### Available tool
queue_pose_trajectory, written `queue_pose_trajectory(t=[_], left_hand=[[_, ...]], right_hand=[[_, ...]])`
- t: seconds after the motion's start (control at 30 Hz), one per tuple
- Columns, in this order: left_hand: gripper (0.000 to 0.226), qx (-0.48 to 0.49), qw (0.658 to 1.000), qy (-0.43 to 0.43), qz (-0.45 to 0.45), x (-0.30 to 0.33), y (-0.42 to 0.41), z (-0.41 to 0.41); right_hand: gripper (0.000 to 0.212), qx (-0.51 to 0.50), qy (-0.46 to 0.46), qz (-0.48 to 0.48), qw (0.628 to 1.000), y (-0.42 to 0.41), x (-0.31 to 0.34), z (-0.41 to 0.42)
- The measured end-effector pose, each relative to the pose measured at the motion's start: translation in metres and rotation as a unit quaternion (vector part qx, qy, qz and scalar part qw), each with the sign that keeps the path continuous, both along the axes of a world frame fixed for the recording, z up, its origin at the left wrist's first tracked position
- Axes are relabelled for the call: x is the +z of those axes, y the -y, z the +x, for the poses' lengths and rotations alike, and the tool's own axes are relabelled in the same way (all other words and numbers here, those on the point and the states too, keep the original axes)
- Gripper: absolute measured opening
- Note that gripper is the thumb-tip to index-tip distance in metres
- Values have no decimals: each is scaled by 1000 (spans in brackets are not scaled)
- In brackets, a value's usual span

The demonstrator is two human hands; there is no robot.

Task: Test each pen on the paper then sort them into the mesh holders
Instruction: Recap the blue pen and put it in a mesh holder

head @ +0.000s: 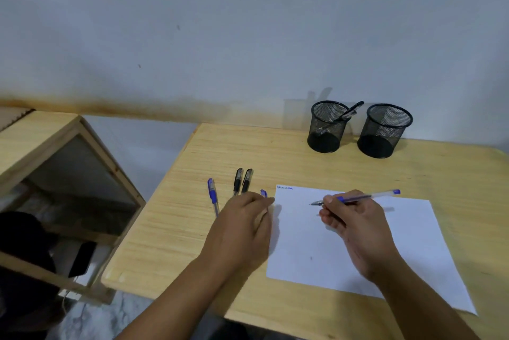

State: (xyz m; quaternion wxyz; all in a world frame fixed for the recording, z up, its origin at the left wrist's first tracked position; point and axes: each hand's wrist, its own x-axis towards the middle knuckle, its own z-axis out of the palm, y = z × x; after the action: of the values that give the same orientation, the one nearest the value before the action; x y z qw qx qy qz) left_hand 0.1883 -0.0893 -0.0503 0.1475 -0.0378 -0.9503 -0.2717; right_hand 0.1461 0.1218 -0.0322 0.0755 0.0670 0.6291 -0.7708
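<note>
My right hand (pixel 355 226) grips an uncapped blue pen (pixel 366 197), tip pointing left just above the white paper (pixel 358 251). A small blue scribble (pixel 284 188) marks the paper's far left corner. My left hand (pixel 242 229) rests on the table at the paper's left edge, fingers curled; a blue cap (pixel 263 193) shows at its fingertips, and I cannot tell whether the hand holds it. Beyond that hand lie a blue pen (pixel 212 196) and two black pens (pixel 243 180). Two black mesh holders stand at the back: the left holder (pixel 327 127) contains a black pen (pixel 351 111), the right holder (pixel 385 130) looks empty.
The light wooden table (pixel 192 229) ends at its left edge near the loose pens. A wooden shelf unit (pixel 68 174) stands lower to the left, with dark items inside. A grey wall rises right behind the holders.
</note>
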Motion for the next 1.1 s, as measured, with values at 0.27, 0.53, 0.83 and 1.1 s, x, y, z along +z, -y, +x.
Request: queue_pose_trajectory(t=[0.27,0.53,0.83,1.1], left_hand=[[42,-35,971,73,-225,20,24,-55],[22,-68,968,20,-241,16,30,-66],[17,-51,996,-17,-69,36,4,-36],[18,-52,995,-1,83,43,-26,-9]], right_hand=[[11,-12,-22,18,1000,-22,1,26],[11,-41,-36,40,998,-36,6,31],[8,-48,-75,44,995,-25,23,29],[8,-31,-110,55,992,-19,34,30]])
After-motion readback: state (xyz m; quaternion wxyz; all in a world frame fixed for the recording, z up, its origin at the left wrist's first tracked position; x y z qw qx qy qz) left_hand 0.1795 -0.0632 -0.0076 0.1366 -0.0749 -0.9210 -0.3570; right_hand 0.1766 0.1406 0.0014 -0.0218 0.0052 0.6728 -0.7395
